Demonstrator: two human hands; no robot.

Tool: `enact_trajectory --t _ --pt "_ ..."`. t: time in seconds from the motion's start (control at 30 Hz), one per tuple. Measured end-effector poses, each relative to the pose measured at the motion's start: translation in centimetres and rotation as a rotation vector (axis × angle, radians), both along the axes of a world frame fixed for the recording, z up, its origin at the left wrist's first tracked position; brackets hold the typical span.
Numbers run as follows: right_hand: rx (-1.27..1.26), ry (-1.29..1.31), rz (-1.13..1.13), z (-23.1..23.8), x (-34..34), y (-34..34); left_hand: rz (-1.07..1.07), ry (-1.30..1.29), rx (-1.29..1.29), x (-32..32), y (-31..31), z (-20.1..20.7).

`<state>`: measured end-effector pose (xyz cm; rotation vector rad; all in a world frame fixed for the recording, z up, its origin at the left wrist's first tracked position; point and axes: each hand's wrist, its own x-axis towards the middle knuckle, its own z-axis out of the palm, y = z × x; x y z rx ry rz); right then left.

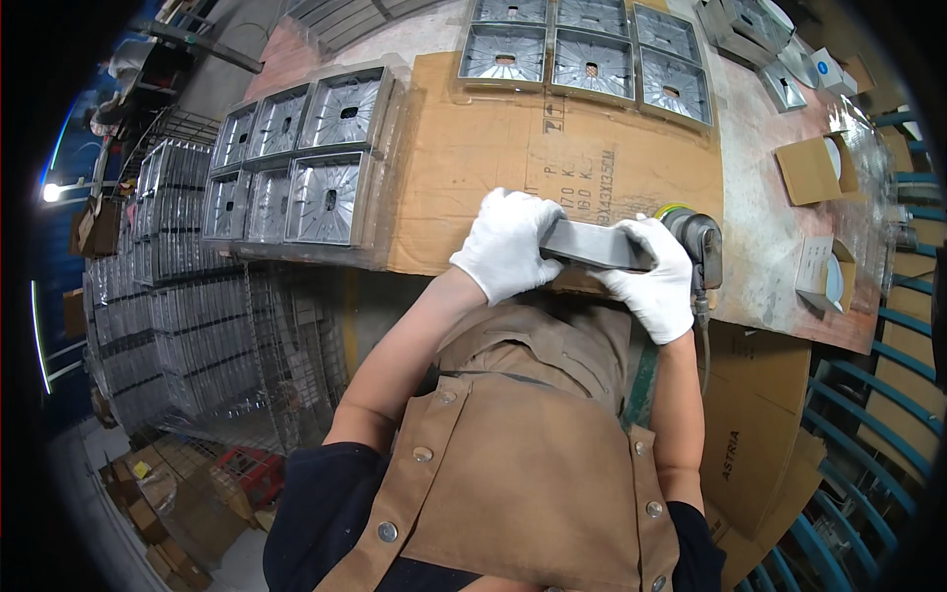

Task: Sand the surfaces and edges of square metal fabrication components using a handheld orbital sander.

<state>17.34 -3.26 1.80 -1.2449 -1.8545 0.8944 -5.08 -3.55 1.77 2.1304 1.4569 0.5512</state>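
Note:
Both my hands wear white gloves. My left hand [505, 245] grips the left end of a flat grey metal piece [592, 247] held over the near edge of the cardboard-covered table [493, 148]. My right hand [656, 281] is closed on the right end of that piece, up against a grey power tool [698, 242] with a yellow-green disc edge and a cable hanging down. Which of the two the right fingers grip cannot be told for sure. I wear a tan apron.
Square grey metal trays lie in a group at the table's left [296, 158] and another at the back [592, 59]. Small cardboard boxes [814, 168] sit to the right. Stacks of metal trays [168, 296] stand on the floor at left; blue racks [868, 414] at right.

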Motion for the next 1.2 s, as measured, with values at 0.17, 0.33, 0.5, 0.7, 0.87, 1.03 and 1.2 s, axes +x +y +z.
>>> enact_trajectory --t 0.17,0.33,0.5,0.7,0.87,1.03,1.2 --pt "0.235 -0.125 0.092 3.0 -0.9 0.7 0.239 -0.475 -0.055 0.3 -0.5 -3.5" --pt "-0.238 0.204 0.016 1.9 1.6 0.4 0.216 -0.942 -0.364 -2.3 -0.7 -6.0" --pt "-0.302 0.243 -0.022 1.7 0.9 -0.2 0.131 -1.098 -0.444 -2.8 -1.1 -6.7" --pt "-0.001 0.085 0.069 2.1 -0.2 -0.2 0.361 -0.834 -0.05 -0.3 -1.6 -2.6" --pt "0.205 -0.095 0.136 1.8 -2.2 -0.3 0.138 -0.327 0.124 0.9 -1.5 -2.2" --pt "0.275 -0.118 0.123 2.5 -0.3 0.7 0.227 -0.767 -0.162 -1.2 -1.2 -5.0" --pt "-0.261 0.288 -0.004 2.0 1.0 0.0 0.182 -1.024 -0.298 -2.2 -1.4 -6.2"
